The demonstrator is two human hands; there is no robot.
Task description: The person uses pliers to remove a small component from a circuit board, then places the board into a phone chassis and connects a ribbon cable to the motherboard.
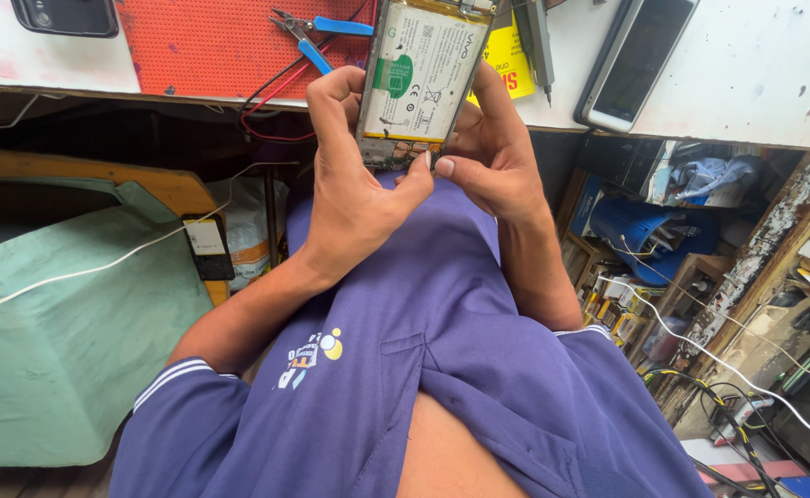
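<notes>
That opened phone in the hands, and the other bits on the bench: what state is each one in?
Opened phone: back cover off, battery exposed, held upright in both hands.
Left hand: gripping the phone's left edge, thumb at its bottom.
Right hand: gripping its right edge.
Second phone: lying on the bench, screen dark.
Blue-handled pliers: lying on the red mat, unheld.

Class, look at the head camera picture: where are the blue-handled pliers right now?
The blue-handled pliers lie on the red mat at the top, just above the left hand and left of the opened phone.
</notes>
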